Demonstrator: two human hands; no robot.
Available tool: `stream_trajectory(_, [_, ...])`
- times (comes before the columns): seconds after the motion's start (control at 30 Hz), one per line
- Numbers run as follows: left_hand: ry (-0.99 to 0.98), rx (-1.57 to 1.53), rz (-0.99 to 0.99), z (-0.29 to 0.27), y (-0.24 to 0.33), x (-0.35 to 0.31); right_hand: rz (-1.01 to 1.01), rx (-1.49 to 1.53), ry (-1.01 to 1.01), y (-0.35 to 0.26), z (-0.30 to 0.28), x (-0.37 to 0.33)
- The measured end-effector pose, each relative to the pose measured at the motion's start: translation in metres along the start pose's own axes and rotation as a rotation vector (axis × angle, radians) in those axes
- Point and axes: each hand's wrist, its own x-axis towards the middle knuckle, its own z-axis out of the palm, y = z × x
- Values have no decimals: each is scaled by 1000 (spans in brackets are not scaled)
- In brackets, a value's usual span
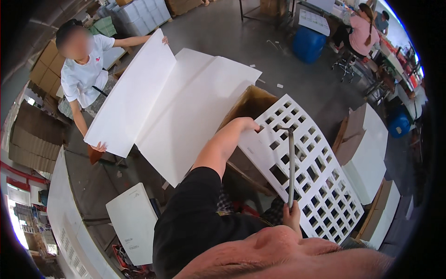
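Note:
A white board (278, 149) with rows of square and rectangular cut-outs lies tilted in front of me on the right. At its upper left edge, my left hand (250, 124) grips the board, the fingers partly hidden. My right hand (291, 217), closed around the lower end of a long metal handle, holds a hammer (291, 172) over the board. The hammer's small head is at the far end, above the upper cut-outs. A brown cardboard box (248, 103) stands open under and beside the board's far left corner.
Across from me at left, a co-worker (86, 65) holds up a large white sheet (134, 93) beside another white sheet (195, 93). Stacked white boards (367, 144) stand at right. A blue barrel (310, 44) and a seated person (362, 35) are farther back.

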Motion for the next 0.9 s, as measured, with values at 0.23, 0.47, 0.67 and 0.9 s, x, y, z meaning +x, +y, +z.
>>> stream_trajectory(0.23, [131,309,82,3,4,1,54,18,-10,-10,-2,2])
stream_trajectory(0.47, [145,190,126,1,4,-7,70,-26,10,-4,-10,-5])
stream_trajectory(0.67, [-62,-211,111,5,-46,3,134,-68,-69,4,-3,-9])
stream_trajectory(0.9, [324,115,302,18,-61,-3,89,-22,-119,3,7,-5])
